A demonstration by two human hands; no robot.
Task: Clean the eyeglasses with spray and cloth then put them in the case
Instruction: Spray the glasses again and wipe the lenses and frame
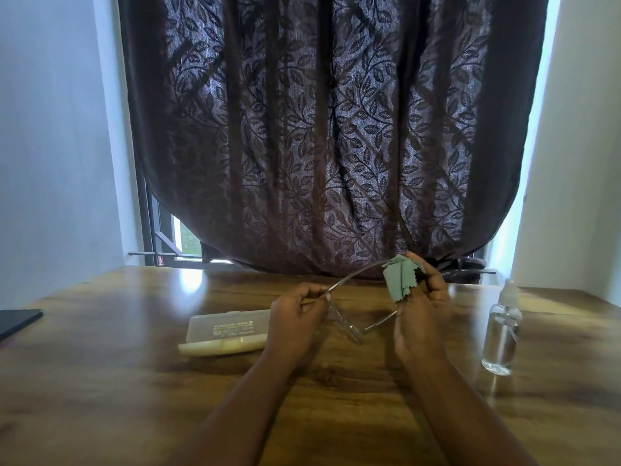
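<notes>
Thin metal-framed eyeglasses (353, 326) hang in the air above the wooden table (134, 381), held between both hands. My left hand (297, 322) pinches the frame at its left end, where one temple arm runs up and to the right. My right hand (421, 311) grips a green cloth (401, 279), which is wrapped round the tip of that temple arm. A translucent glasses case (225, 332) lies closed on the table just left of my left hand. The clear spray bottle (501, 331) stands upright to the right of my right hand.
A dark flat object (18, 322) lies at the table's left edge. A dark leaf-patterned curtain (319, 129) hangs behind the table's far edge, with a window frame behind it. White walls stand on both sides.
</notes>
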